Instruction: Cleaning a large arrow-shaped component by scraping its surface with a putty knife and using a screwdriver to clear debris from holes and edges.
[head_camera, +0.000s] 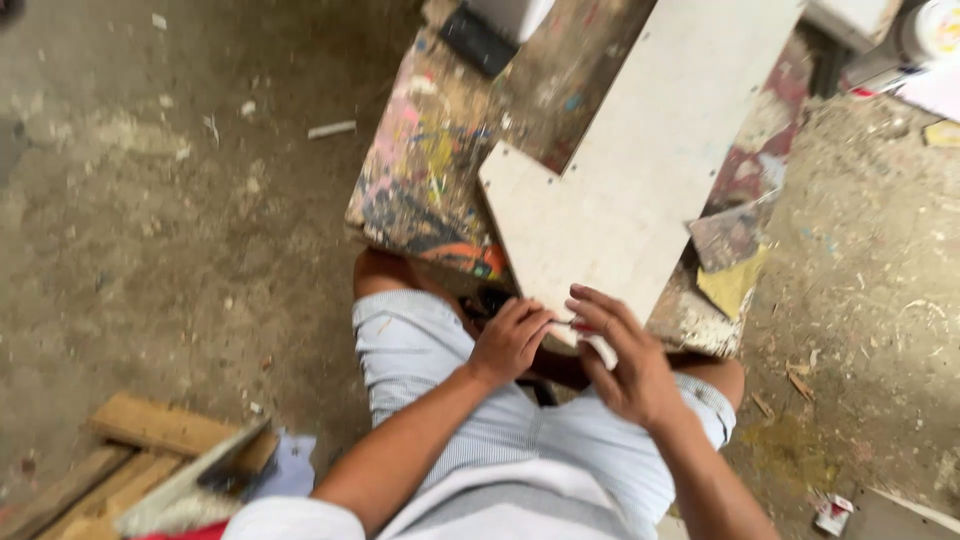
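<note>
L hand (510, 340) is curled at the near edge of the pale L-shaped board (625, 190), fingers bent over something small w/ a bit of red showing; frame is blurred, so can't tell if that grip is clamped on an item or only pressed to the board edge. R hand (625, 355) sits just beside it, fingers partly curled round a small white piece (600, 348), thumb side up, touching the same near edge; looks clamped on that piece, tho blur leaves some doubt. Board lies flat on a paint-splattered bench (430, 170), near corner overhanging toward the person's lap, long arm running up & away to the right. Judgement: work at this edge goes best w/ the board kept flat, one hand pinning it so the overhang doesn't tip, the other making short controlled strokes along the edge, wrists low & close to the knees. Grey & yellow scrap pieces (730, 260) sit at the bench's right edge, near the board. Wood offcuts (150, 440) lie on the dusty floor (150, 200) at lower left, well apart from the hands.
</note>
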